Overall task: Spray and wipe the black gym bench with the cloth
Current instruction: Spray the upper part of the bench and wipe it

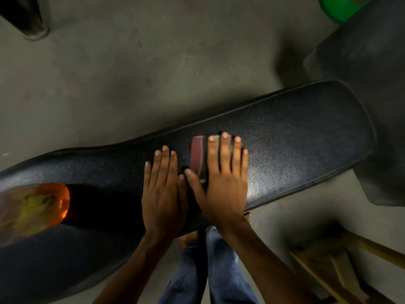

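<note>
Currently the right hand [221, 181] is lying flat and spread on the bench [295, 137], pressing down a folded cloth [197, 156]; only a reddish strip and a grey edge of it are showing past the fingers, so the cloth is pinned under the palm rather than gripped. The left hand [163, 189] is resting flat just beside it, fingers straight, holding nothing, its thumb touching the right thumb. Both are sitting about mid-length on the pad, toward the near edge.

An orange bottle [32, 209], presumably the spray, is standing on the bench well to the left, blurred by the lens edge.

Risks, as judgement: the cloth is small under an open palm, so it may be slipping out or bunching during a stroke, leaving bare skin dragging on wet vinyl. A long sweep leftward could be knocking the bottle off. Whether the pad is wet I cannot tell; a sheen is showing near the right hand's little finger.

Surface: black textured vinyl with piped seams, running diagonally. Room: grey concrete floor [131, 73], dim lighting, a green object [337, 7] at upper right, wooden slats [350, 260] at lower right. The person's jeans [210, 270] are showing below the bench.
</note>
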Demonstrator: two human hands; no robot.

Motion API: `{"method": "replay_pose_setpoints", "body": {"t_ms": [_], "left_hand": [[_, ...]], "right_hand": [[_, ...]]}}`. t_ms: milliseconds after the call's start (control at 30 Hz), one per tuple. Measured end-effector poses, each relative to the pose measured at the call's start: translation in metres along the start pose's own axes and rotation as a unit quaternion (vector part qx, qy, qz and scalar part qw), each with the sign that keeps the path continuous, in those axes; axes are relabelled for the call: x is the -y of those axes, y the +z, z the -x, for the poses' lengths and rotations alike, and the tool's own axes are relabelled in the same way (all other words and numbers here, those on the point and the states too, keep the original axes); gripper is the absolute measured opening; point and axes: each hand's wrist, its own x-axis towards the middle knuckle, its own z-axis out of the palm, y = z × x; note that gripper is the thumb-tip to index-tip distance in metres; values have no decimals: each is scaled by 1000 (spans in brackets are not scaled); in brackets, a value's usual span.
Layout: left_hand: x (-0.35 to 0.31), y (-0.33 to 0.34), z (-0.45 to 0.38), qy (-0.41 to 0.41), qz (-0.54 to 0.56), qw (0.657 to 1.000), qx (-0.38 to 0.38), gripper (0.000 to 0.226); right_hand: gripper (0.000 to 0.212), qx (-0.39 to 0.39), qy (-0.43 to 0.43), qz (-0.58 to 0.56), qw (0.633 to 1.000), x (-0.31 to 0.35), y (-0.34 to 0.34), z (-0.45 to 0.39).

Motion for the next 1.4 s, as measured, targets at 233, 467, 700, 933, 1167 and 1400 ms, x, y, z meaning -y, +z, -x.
{"method": "replay_pose_setpoints", "body": {"t_ms": [233,467,700,933,1167,1400], "left_hand": [[0,-1,-2,1,21,1000,-18,55],[25,-19,10,-45,37,998,-36,54],[79,-43,47,-68,83,994,-37,55],[85,-69,63,-160,195,964,-82,55],[59,-112,85,-332,310,868,-199,25],[79,-152,83,-504,291,747,-323,59]], "right_hand": [[71,-33,12,38,999,-32,-8,-57],[76,-50,90,26,994,-9,4,-15],[78,-33,-28,11,999,84,34,2],[78,6,-179,-18,984,133,44,21],[74,-10,49,-128,991,121,1,26],[65,136,202,-217,945,145,-14,2]]}}
